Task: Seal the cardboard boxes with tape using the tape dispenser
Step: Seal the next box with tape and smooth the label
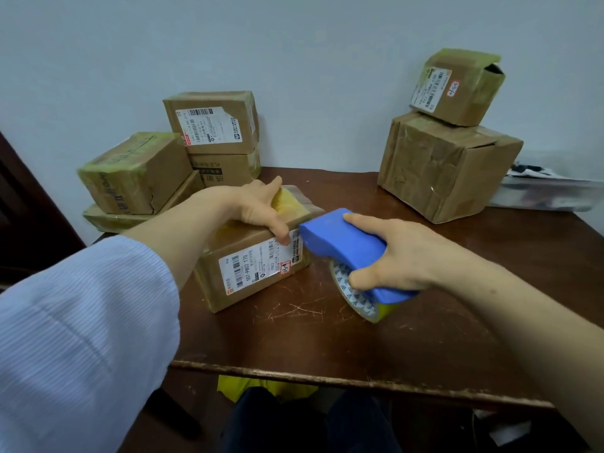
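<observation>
A flat cardboard box with a white shipping label lies in the middle of the dark wooden table. My left hand lies over the box's top, fingers spread across yellowish tape and thumb down over the near top edge. My right hand grips a blue tape dispenser that carries a roll of tape. The dispenser's nose touches the box's right end at the top edge.
Several taped boxes are stacked at the back left against the wall. A large box with a small box on top stands at the back right. A plastic-wrapped item lies at the far right. The table's front edge runs above my knees.
</observation>
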Demonstrator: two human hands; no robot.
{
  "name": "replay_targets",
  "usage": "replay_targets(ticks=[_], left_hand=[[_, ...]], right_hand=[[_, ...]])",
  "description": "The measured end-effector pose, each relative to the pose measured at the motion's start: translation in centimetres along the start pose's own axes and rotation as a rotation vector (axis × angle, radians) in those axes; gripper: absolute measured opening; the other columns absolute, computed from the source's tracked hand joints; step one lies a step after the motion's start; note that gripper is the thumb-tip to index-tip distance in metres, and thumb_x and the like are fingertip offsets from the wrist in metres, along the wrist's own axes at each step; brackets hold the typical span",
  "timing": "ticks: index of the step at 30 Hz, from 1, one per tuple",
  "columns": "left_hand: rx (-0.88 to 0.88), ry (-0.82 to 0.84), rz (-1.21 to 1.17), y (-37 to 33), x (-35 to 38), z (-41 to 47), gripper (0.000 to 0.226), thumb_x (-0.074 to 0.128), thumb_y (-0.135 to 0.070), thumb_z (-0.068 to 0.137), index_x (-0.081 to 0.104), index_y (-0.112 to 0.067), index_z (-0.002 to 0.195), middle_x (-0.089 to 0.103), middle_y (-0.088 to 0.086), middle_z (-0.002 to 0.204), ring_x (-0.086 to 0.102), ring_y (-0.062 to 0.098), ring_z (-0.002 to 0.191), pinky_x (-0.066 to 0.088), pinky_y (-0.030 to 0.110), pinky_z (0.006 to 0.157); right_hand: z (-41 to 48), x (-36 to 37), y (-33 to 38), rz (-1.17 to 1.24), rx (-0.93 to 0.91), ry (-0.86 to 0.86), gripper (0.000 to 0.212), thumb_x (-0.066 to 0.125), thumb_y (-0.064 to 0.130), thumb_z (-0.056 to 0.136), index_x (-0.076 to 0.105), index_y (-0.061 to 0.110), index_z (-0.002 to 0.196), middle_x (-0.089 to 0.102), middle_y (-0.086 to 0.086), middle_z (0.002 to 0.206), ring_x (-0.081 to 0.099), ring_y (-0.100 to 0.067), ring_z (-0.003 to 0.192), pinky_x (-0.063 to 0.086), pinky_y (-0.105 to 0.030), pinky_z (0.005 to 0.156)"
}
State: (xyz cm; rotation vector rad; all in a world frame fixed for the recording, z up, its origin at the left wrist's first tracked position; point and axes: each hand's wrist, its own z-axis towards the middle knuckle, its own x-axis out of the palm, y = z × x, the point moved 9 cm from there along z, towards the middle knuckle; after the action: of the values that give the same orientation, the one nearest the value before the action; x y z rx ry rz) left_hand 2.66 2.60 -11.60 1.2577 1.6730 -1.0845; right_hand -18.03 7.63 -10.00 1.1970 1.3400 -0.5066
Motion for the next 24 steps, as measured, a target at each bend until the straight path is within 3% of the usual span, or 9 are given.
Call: replay_targets(ticks=[2,10,13,20,24], left_hand=[[-0.011,0.020,-0.037,0.3,0.1,0.1,0.135,0.077,-0.064,0.056,-0.010,-0.030,0.152,0.013,0.004,0.156,0.022,0.029,0.141,0.031,0.045,0.109],[0.020,-0.025,-0.050,0.0,0.0,0.2,0.122,0.077,-0.051,0.069,-0.006,-0.025,0.153,0.019,0.008,0.153,0.028,0.029,0.137,0.034,0.040,0.103],[0.045,-0.034,-0.052,-0.5,-0.1,0.1,0.124,0.079,-0.051,0.065,-0.004,-0.024,0.154,0.020,0.008,0.153,0.028,0.029,0.138,0.033,0.040,0.104],[0.030,-0.023,-0.069,-0.5,-0.3,0.1,0.115,0.076,-0.044,0.072,-0.002,-0.023,0.154,0.015,0.007,0.158,0.024,0.028,0.141,0.029,0.040,0.110],[0.003,0.008,-0.068,0.0,-0.2,-0.2,0.129,0.078,-0.060,0.061,-0.006,-0.027,0.154,0.014,0.005,0.158,0.021,0.028,0.142,0.026,0.040,0.111]], right_hand=[[0.3,-0.2,0.1,0.018,0.000,0.011,0.095,0.069,0.047,0.067,0.017,0.050,0.146,0.046,0.006,0.117,0.051,-0.018,0.098,0.045,-0.027,0.076],[-1.4,0.4,-1.2,0.130,-0.001,-0.012,0.097,0.069,0.050,0.061,0.015,0.059,0.141,0.047,0.007,0.125,0.052,-0.017,0.100,0.048,-0.030,0.082],[-2.8,0.6,-1.5,0.153,-0.018,-0.052,0.098,0.069,0.049,0.061,0.014,0.060,0.141,0.049,0.007,0.126,0.054,-0.016,0.099,0.050,-0.031,0.083],[-4.7,1.1,-1.7,0.013,0.031,0.027,0.096,0.067,0.057,0.061,0.016,0.057,0.143,0.051,0.008,0.118,0.052,-0.014,0.093,0.046,-0.028,0.075],[-2.3,0.5,1.4,-0.226,-0.021,0.013,0.092,0.065,0.062,0.067,0.022,0.047,0.146,0.047,0.006,0.137,0.048,-0.020,0.114,0.039,-0.029,0.078]])
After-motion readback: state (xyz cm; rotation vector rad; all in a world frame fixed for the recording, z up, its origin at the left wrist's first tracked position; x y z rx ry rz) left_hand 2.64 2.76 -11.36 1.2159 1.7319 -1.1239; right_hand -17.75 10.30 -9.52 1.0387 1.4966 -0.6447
